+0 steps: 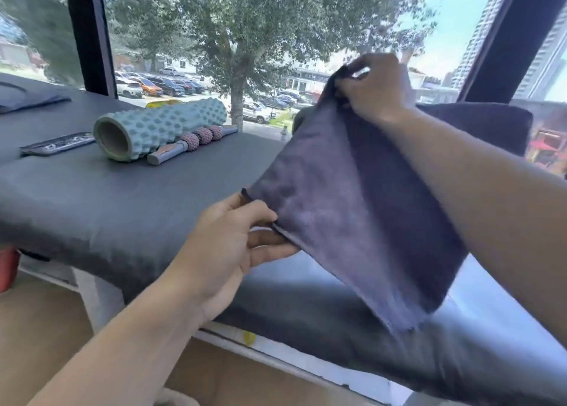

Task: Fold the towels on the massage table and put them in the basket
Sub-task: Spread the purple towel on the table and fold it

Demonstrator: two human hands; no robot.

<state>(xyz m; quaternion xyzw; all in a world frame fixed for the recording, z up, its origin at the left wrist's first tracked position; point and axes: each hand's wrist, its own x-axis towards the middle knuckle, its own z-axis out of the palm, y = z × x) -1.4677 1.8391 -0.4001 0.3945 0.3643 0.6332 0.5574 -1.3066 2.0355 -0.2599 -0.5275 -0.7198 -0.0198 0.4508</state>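
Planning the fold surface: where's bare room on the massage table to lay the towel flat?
Bare padding runs from the foam roller forward to the table's near edge, under the held towel. Crowded at the back left: roller, massage stick and a flat dark item lie together.

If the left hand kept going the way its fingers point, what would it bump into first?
The left hand points right, pinching the grey towel at a corner. Going straight on, it would push into that towel first, and probably the right forearm beyond it, though depth is hard to judge.
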